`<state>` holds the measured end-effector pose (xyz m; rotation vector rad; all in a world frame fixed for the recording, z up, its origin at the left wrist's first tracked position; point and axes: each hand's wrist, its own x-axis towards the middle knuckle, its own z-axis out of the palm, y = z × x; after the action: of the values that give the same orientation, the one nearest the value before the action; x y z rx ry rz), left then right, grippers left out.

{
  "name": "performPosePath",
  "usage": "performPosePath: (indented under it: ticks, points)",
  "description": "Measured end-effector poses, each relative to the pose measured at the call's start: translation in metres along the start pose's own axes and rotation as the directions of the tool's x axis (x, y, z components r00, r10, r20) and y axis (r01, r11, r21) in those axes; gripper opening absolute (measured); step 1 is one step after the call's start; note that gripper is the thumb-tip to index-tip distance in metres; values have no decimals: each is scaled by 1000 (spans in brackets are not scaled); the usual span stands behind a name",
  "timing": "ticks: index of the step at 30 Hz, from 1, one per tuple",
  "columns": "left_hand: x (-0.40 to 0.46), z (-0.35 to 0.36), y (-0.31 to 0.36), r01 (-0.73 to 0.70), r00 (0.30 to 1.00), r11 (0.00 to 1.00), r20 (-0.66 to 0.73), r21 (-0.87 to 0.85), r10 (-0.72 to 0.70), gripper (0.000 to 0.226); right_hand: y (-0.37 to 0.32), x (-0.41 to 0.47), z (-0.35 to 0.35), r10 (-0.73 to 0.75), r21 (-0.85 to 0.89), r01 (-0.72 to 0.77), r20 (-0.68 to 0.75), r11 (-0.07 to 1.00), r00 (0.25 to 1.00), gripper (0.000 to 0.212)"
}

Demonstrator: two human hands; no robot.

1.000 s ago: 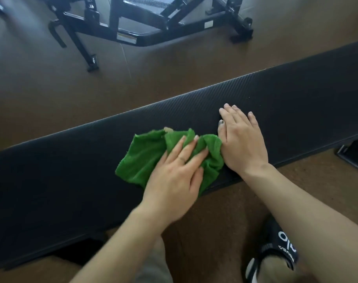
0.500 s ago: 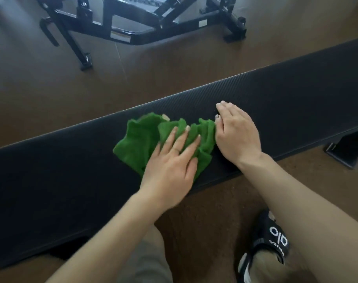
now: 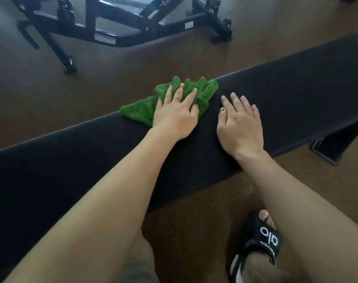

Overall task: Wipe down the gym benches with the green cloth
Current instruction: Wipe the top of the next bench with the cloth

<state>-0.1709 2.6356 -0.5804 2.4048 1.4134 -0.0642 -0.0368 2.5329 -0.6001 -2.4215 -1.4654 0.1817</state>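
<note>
A long black padded gym bench [image 3: 296,94] runs across the view from lower left to upper right. The crumpled green cloth [image 3: 204,89] lies at the bench's far edge, partly hanging over it. My left hand [image 3: 176,115] presses flat on the cloth with fingers spread, a ring on one finger. My right hand [image 3: 239,123] rests palm down on the bare pad just right of the cloth, a small gap away, holding nothing.
Another bench's black metal frame [image 3: 121,37] stands on the brown floor beyond. The bench's black foot [image 3: 333,146] shows at the right under the pad. My foot in a black sandal [image 3: 259,242] is on the floor near the bench's front edge.
My left hand has pushed the cloth away from me, from the pad's middle to its far edge. A gap has opened between the cloth and my right hand, which stayed flat on the pad.
</note>
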Motion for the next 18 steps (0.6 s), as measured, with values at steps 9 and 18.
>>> performPosePath:
  ticks: [9,18]
  points:
    - [-193,44,-33,-215,972,965,-61,148,226,57,0,0,-1,6,38,-5,-47,999,999,55]
    - [-91,26,2,-137,989,990,-49,47,139,53,0,-1,-6,27,87,-23,-45,996,999,51]
